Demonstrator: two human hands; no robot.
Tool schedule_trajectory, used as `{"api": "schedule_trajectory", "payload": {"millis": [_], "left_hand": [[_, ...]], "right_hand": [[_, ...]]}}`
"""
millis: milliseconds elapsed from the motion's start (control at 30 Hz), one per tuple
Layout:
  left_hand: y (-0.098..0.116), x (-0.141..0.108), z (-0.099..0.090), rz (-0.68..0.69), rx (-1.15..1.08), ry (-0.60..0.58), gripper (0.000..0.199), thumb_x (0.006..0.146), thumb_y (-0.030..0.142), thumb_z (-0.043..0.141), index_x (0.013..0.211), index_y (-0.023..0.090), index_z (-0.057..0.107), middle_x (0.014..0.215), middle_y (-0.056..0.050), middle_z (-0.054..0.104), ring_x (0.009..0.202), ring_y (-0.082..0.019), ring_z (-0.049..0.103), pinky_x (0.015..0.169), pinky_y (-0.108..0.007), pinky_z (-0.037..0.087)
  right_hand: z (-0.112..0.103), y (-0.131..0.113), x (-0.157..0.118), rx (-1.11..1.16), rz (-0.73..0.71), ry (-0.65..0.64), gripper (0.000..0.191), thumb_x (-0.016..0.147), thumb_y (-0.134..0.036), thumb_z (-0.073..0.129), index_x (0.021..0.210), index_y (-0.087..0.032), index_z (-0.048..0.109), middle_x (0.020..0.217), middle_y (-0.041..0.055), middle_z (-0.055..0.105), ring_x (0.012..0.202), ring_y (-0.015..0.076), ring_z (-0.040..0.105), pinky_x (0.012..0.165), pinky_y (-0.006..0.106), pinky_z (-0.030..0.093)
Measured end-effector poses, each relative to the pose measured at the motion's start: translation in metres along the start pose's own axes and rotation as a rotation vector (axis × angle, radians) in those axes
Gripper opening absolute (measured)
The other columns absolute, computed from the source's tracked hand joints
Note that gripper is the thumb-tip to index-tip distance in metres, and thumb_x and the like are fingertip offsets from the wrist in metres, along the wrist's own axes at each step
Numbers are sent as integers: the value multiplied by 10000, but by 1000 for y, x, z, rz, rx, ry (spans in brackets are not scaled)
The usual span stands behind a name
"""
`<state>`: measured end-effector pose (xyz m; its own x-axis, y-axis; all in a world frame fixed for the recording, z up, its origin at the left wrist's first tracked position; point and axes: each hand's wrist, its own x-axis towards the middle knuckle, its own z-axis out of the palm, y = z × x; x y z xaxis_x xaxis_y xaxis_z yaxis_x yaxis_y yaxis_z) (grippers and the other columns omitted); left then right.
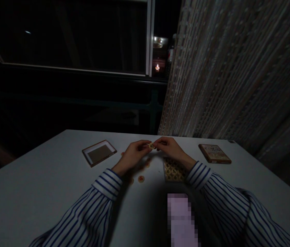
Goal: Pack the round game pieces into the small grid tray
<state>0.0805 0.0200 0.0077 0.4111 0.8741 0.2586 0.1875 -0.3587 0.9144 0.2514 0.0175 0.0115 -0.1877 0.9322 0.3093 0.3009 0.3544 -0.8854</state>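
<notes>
One marked disc (151,146) is held over the worktop (44,178), pinched at its rim by the fingers of the left hand (134,153) and the right hand (170,147), presumably so that its face is left uncovered. Loose discs (141,179) are scattered beside the left sleeve (90,209). Packed discs (174,170) are ranked in a tray (164,173) partly hidden by the right sleeve (227,199), likely aligned by its walls. An open box (100,154) and a printed box (215,153) are placed well apart, perhaps for working room.
</notes>
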Motion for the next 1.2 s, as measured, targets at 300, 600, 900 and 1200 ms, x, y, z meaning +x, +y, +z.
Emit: {"api": "schedule_trajectory", "payload": {"millis": [300, 600, 900, 1200], "left_hand": [[-4, -8, 48, -189, -317, 68, 392, 650, 270, 644, 1009, 119, 602, 864, -63, 663, 758, -143, 596, 732, -279, 448], [-11, -6, 76, -226, -476, 54, 308, 615, 251, 674, 887, 115, 624, 852, -75, 683, 810, -165, 614, 833, -335, 435], [-13, -5, 92, -215, -379, 56, 316, 669, 290, 621, 930, 114, 625, 911, -82, 678, 866, -181, 611, 826, -320, 453], [-47, -25, 98, -64, 96, 140, 307, 771, 344, 487, 981, 158, 612, 943, -74, 663, 847, -179, 615, 765, -308, 484]], "right_hand": [[-25, 14, -42, -191, -39, 38, 255, 770, -293, 514, 955, -150, 617, 829, 39, 659, 748, 135, 593, 686, 260, 454], [-42, 21, -68, -507, -204, 30, 321, 751, -310, 574, 1045, -182, 590, 967, 52, 631, 895, 156, 562, 811, 296, 426], [-55, 23, -73, -632, -222, 29, 246, 775, -310, 548, 977, -185, 612, 885, 46, 645, 838, 154, 571, 766, 285, 430], [-85, 41, -74, -687, -94, 101, 314, 776, -352, 524, 1019, -173, 609, 907, 49, 660, 817, 150, 595, 768, 272, 442]]}}
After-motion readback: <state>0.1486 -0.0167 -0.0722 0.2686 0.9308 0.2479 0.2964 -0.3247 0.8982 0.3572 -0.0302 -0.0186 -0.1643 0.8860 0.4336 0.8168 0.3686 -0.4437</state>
